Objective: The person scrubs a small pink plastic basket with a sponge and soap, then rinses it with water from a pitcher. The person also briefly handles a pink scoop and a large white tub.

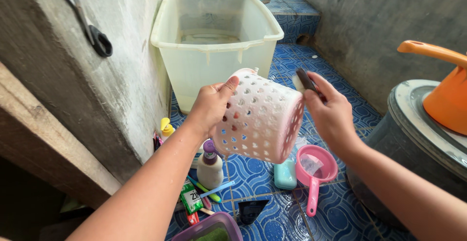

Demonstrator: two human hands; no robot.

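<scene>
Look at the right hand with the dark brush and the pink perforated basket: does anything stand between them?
Nothing visible does. The right hand holds the dark brush right at the basket rim, which the left hand grips.

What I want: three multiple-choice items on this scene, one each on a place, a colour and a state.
1. The small pink plastic dipper lies: A on the blue tiled floor; B in a tub; C on a shelf.
2. The handled plastic scoop on the round grey lid is: A green; B orange; C white.
3. The perforated pale pink plastic basket is: A standing on the floor; B held tipped sideways; C floating.
A: tiles lie under it. B: its body is orange. B: the left hand grips it; the right hand holds a dark brush.
</scene>
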